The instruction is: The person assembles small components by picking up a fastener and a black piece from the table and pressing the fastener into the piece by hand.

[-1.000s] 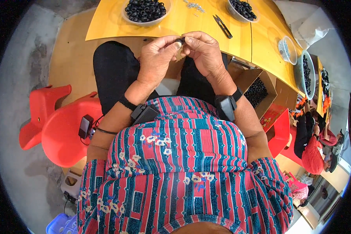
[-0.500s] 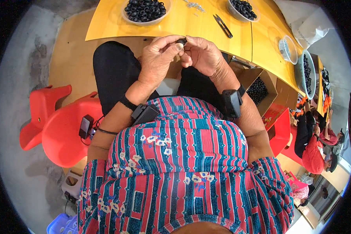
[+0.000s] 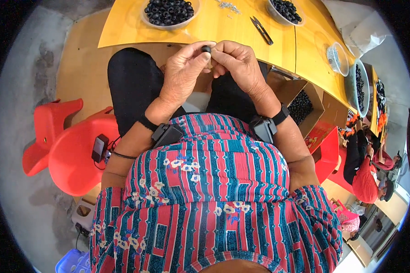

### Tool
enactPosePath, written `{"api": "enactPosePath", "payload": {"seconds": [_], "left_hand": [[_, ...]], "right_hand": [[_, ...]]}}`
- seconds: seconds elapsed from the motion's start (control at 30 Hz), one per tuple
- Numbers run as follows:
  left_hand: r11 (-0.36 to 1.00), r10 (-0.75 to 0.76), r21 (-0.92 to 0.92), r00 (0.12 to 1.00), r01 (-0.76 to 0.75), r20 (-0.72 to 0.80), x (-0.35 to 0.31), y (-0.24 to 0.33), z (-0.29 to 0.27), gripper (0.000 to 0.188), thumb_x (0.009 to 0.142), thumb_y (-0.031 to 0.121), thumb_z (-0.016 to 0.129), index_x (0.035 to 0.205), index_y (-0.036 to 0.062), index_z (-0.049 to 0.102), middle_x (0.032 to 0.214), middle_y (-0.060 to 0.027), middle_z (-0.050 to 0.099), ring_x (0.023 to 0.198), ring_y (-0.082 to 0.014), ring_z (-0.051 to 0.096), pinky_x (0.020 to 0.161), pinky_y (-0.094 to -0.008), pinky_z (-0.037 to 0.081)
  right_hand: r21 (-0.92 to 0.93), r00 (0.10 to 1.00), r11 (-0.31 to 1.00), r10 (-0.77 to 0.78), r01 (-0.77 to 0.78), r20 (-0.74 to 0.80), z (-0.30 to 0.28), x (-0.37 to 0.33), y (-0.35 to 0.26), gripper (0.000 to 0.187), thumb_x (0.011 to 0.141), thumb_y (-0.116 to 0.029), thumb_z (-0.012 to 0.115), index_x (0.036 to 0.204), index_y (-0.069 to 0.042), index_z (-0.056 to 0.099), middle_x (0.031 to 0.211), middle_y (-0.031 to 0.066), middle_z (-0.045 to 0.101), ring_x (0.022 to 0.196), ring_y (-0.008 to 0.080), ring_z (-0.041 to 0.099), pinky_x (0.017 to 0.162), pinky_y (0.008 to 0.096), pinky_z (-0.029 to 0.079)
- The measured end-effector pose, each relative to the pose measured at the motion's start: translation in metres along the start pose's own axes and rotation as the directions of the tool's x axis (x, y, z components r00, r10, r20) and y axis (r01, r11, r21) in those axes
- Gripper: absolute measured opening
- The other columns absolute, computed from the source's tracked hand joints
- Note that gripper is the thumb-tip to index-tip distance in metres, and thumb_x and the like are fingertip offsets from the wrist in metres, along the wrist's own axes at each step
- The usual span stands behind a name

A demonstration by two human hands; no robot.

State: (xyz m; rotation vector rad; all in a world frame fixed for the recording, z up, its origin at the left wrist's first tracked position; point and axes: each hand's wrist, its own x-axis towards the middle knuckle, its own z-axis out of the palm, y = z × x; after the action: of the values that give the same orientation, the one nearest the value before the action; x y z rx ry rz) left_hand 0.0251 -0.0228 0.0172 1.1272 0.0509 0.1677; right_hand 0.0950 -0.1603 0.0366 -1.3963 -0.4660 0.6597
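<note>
Just off the yellow table's near edge, above my lap, my left hand [image 3: 185, 69] pinches a small black round part [image 3: 206, 48] between thumb and forefinger. My right hand [image 3: 239, 65] is closed beside it, thumb and forefinger pressed together close to the part. Whatever those right fingertips hold is too small or hidden to make out. Beyond my left hand stands a clear bowl [image 3: 185, 23] of black ring-shaped parts [image 3: 168, 11]. Small silvery pieces [image 3: 228, 6] lie loose on the table, and black thread snips [image 3: 261, 31] rest to the right of them.
The yellow table [image 3: 241, 34] also carries a second bowl of black parts [image 3: 285, 11], a clear tub [image 3: 337, 59] and a pale basin [image 3: 361, 88]. An open carton [image 3: 300, 107] of black pieces stands below at right. Red chairs [image 3: 73, 154] are at left; people [image 3: 371, 182] sit far right.
My right hand has turned, its fingers curling from spread into a pinch beside the part. The black part has shifted slightly left and now shows its rounded end.
</note>
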Motion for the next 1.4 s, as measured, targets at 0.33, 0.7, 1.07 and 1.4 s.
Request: {"api": "enactPosePath", "payload": {"seconds": [0.33, 0.7, 1.07, 1.4], "left_hand": [[0.978, -0.021, 0.201, 0.991, 0.048, -0.134, -0.002, -0.001, -0.011, 0.021, 0.088, 0.011, 0.054, 0.106, 0.0012, 0.059, 0.082, 0.0019, 0.057, 0.064, -0.0039, 0.051, 0.059, -0.0184, 0.044], [0.991, 0.003, 0.133, 0.997, 0.007, -0.074, -0.018, -0.002, -0.029, 0.022, 0.093, 0.017, 0.046, 0.104, 0.0007, 0.057, 0.078, -0.0002, 0.054, 0.066, -0.0054, 0.05, 0.063, -0.0201, 0.045], [0.986, -0.067, 0.149, 0.997, 0.069, -0.024, -0.013, -0.011, -0.012, 0.02, 0.088, 0.012, 0.05, 0.101, 0.0008, 0.06, 0.08, -0.0016, 0.059, 0.068, -0.0057, 0.052, 0.063, -0.0194, 0.043], [0.977, -0.097, 0.189, 0.995, 0.094, 0.009, -0.017, -0.004, -0.008, 0.018, 0.085, 0.009, 0.052, 0.098, -0.0007, 0.061, 0.078, -0.0025, 0.059, 0.067, -0.006, 0.051, 0.063, -0.0194, 0.043]], "right_hand": [[-0.132, 0.985, 0.99, 0.019, -0.042, -0.17, 0.015, 0.012, 0.014, 0.016, 0.085, -0.013, 0.059, 0.075, 0.0, 0.06, 0.057, 0.0005, 0.054, 0.051, 0.0069, 0.051, 0.046, 0.0203, 0.039], [-0.199, 0.974, 0.98, -0.048, 0.003, -0.221, 0.008, 0.015, -0.001, 0.01, 0.085, -0.008, 0.056, 0.083, 0.001, 0.061, 0.067, 0.0, 0.055, 0.05, 0.0059, 0.047, 0.048, 0.0189, 0.038], [-0.904, 0.723, 0.381, -0.678, 0.193, -0.131, -0.05, 0.072, -0.068, 0.014, 0.072, -0.011, 0.065, 0.084, -0.006, 0.069, 0.075, 0.0113, 0.064, 0.065, 0.0213, 0.063, 0.061, 0.0287, 0.048], [-0.737, 0.872, 0.672, -0.318, -0.07, -0.373, -0.105, 0.04, -0.063, 0.017, 0.076, -0.009, 0.065, 0.09, 0.0, 0.067, 0.066, 0.003, 0.061, 0.055, 0.0074, 0.054, 0.051, 0.0211, 0.043]]}}
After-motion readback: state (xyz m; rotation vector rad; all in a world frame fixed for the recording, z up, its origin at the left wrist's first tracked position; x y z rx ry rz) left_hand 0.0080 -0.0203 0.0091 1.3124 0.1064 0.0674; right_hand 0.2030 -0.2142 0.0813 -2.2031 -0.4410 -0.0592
